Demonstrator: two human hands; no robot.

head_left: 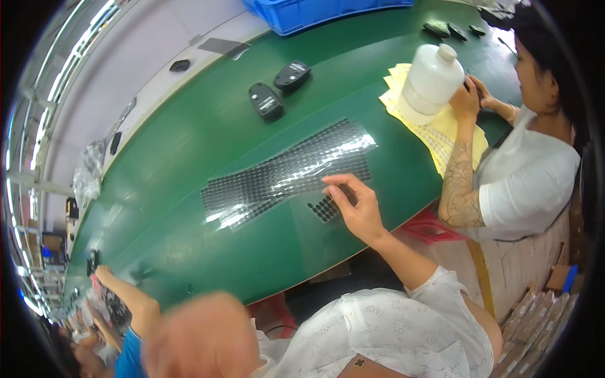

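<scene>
My right hand (358, 208) is over the near edge of a clear sheet (283, 165) covered in rows of small black oval pads. Its thumb and forefinger are drawn together; whatever may be between the tips is too small to make out. Beside the palm lies a clear sheet with several black oval pads (323, 209), partly hidden by the hand. My left hand (198, 337) is a large blur at the lower edge, away from the sheets, its fingers smeared by motion. Two black computer mice (265, 101) (292, 75) lie underside up beyond the sheets.
On the green table (164, 157), a white bottle (430, 82) stands on yellow sheets (450, 142) at right. A co-worker (523, 170) sits there, hands on a dark item. A blue bin (328, 14) and several black mice (457, 31) are at the far side. Another person's arm (129, 296) reaches in at left.
</scene>
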